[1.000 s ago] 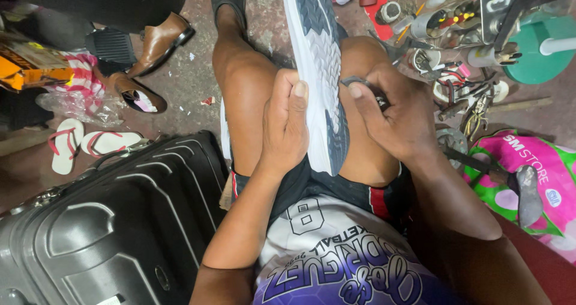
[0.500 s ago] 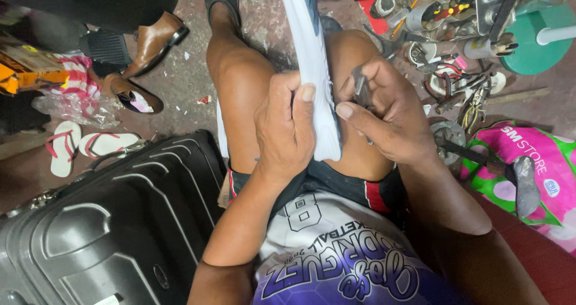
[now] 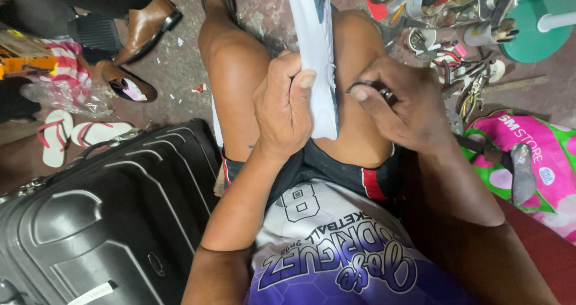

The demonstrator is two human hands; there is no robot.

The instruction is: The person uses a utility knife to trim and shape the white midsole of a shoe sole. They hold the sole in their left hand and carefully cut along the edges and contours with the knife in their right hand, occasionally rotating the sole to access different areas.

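Observation:
I sit with a shoe [image 3: 315, 53] wedged between my bare knees, its white sole edge turned up toward me. My left hand [image 3: 285, 107] grips the shoe's heel end, thumb pressed on the white sole. My right hand [image 3: 399, 104] is closed around a small dark tool [image 3: 375, 89] with a metal band, held right beside the sole's edge near the heel. The tool's tip is hidden by the fingers and the shoe.
A black hard-shell suitcase [image 3: 102, 221] stands at my left. Brown leather shoes [image 3: 144, 23] and pink-strapped flip-flops [image 3: 60, 134] lie on the floor beyond it. Cluttered tools [image 3: 456, 17] and a green round stand [image 3: 534, 29] are at upper right; a hammer [image 3: 510, 164] rests on a pink bag [image 3: 540, 161].
The shoe has turned from its grey treaded sole facing up to its white side edge up. Both hands stayed at the heel, the right one shifting slightly down.

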